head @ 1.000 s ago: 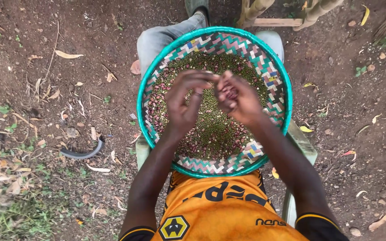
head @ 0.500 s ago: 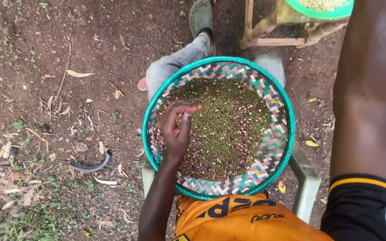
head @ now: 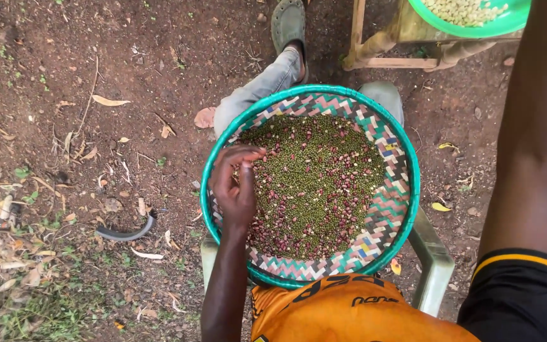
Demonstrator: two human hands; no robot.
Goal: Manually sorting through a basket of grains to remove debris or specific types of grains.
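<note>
A round woven tray [head: 392, 190], rimmed in teal with zigzag bands of pink, green and white, rests on the person's lap. It holds mixed green and reddish beans [head: 314, 183]. The left hand [head: 235, 183] lies at the tray's left edge, fingers curled and pinching among the beans. The right arm [head: 533, 139] extends upward out of view, its hand unseen. A green bowl [head: 508, 22] of pale beans sits on a wooden stool [head: 381, 54] at the top right.

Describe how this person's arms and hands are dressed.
Both arms are bare below short sleeves. The left hand wears no glove, ring or watch. The right arm runs out of the top of the picture, its hand unseen; its black sleeve carries a yellow band. The shirt is orange.
</note>
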